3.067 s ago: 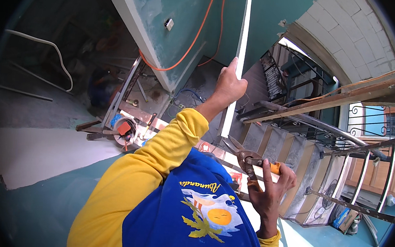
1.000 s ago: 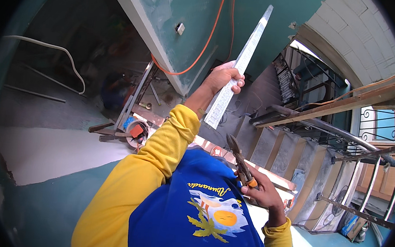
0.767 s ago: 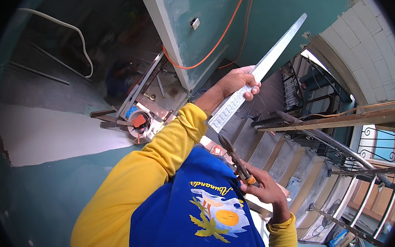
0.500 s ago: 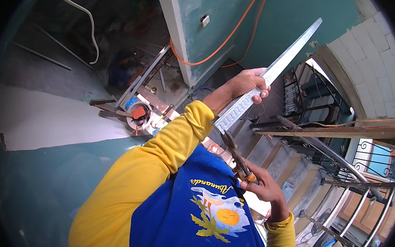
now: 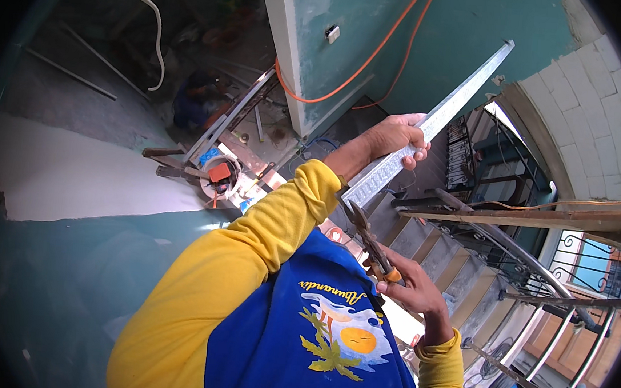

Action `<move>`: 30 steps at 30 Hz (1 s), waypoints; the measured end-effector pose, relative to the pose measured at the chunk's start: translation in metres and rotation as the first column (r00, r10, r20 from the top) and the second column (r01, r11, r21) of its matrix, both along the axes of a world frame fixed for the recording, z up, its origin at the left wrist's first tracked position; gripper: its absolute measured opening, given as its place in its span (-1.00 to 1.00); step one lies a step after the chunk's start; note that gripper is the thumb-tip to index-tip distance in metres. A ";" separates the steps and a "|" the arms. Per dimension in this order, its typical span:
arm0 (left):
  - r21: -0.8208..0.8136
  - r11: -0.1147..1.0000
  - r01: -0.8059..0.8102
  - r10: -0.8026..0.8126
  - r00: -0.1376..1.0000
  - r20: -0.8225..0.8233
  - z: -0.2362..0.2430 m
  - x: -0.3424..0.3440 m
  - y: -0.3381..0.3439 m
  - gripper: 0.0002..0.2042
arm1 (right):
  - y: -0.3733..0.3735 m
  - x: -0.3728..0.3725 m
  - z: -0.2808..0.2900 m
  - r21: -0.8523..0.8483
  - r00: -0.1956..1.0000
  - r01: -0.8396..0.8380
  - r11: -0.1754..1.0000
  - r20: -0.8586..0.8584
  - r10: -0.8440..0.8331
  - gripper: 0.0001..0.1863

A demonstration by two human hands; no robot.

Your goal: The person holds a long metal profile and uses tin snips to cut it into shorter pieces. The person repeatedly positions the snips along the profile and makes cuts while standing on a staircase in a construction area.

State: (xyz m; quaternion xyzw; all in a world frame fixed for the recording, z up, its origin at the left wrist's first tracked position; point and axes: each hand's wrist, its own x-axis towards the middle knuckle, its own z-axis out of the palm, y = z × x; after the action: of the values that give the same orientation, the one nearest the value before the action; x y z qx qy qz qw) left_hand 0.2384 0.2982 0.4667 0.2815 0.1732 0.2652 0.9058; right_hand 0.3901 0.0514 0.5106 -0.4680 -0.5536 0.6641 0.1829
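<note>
In my left hand (image 5: 402,139) is a long galvanized metal channel (image 5: 444,113), gripped around its middle. It slants from its near end by my wrist up to the far right. My right hand (image 5: 413,284) is closed around tin snips (image 5: 371,244) with worn, rusty jaws and orange grips. The jaws point up at the near end of the channel and look parted. They are very close to its corner; I cannot tell whether they touch it. My right fingers partly hide the handles.
Stairs (image 5: 441,252) descend below my hands, beside a metal railing (image 5: 551,337). A wooden beam (image 5: 527,215) crosses at right. An orange cable (image 5: 365,60) hangs along the green wall. A bucket with tools (image 5: 221,176) stands at left; a person (image 5: 194,101) crouches beyond it.
The snips' jaws have come apart and sit slightly off the channel's near end. The channel has shifted a little right and down in view. Both hands keep their holds.
</note>
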 end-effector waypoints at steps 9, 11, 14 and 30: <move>-0.005 1.000 0.006 -0.006 1.000 0.009 -0.005 0.000 -0.003 -0.41 | -0.005 0.004 -0.005 -0.048 1.000 -0.017 0.999 -0.006 0.017 -0.11; 0.000 1.000 -0.002 0.002 1.000 0.001 -0.004 0.000 -0.004 -0.41 | -0.006 0.003 -0.005 -0.022 1.000 -0.011 1.000 -0.005 0.011 -0.11; 0.005 1.000 -0.005 0.005 1.000 -0.019 -0.004 0.001 -0.005 -0.40 | -0.005 0.000 -0.006 0.009 1.000 0.006 1.000 0.002 -0.006 -0.09; 0.058 0.997 0.057 -0.056 0.998 -0.016 -0.005 0.009 -0.009 -0.36 | -0.002 -0.009 -0.010 0.157 0.982 -0.073 0.985 0.183 0.044 -0.33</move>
State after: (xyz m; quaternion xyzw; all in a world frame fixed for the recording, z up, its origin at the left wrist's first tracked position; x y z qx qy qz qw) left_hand 0.2476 0.2893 0.4613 0.3145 0.1637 0.2423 0.9031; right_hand 0.3811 0.0492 0.5011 -0.4926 -0.6339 0.5769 0.1506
